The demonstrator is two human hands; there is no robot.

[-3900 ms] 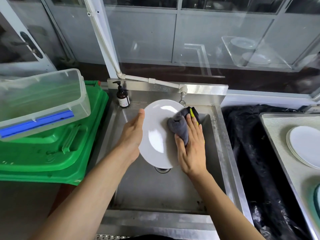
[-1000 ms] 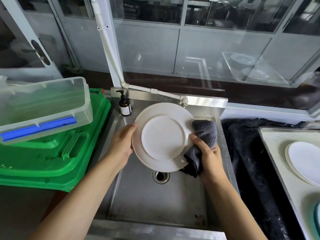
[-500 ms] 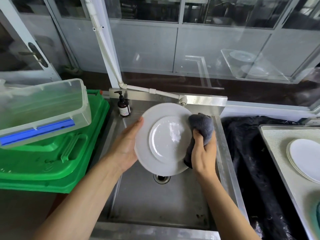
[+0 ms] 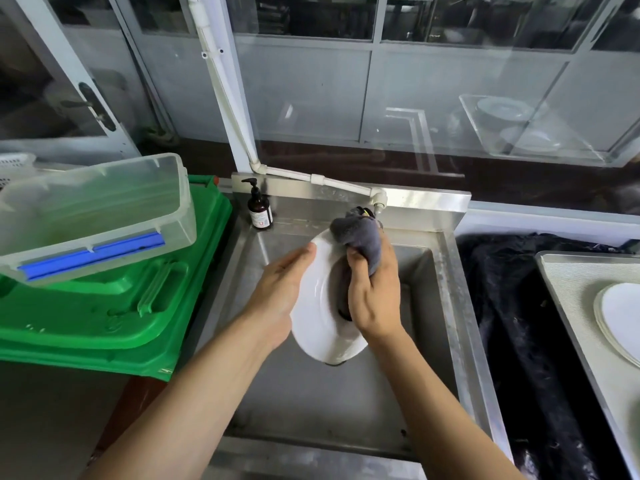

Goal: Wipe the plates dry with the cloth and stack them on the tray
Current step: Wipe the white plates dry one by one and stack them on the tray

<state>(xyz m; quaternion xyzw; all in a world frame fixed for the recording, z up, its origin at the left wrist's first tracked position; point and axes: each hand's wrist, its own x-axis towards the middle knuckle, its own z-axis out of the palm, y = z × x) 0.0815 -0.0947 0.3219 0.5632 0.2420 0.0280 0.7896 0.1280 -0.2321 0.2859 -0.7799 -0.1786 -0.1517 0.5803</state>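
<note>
Drying is mid-way: the left hand point(image 4: 277, 299) braces a plate point(image 4: 322, 327) while the right hand point(image 4: 375, 299) clutches the cloth point(image 4: 360, 233) against it; a few plates point(image 4: 620, 317) sit stacked on the tray point(image 4: 571, 289).

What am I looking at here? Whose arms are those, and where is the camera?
The camera sits on a person's head and looks down, so you see their own two arms. They stand at a steel sink. The left hand steadies a white plate on its edge over the sink. The right hand grips a grey cloth and rubs the plate with it. A soap bottle stands in the sink's back corner. On the right, more white plates lie stacked on a tray.
</note>
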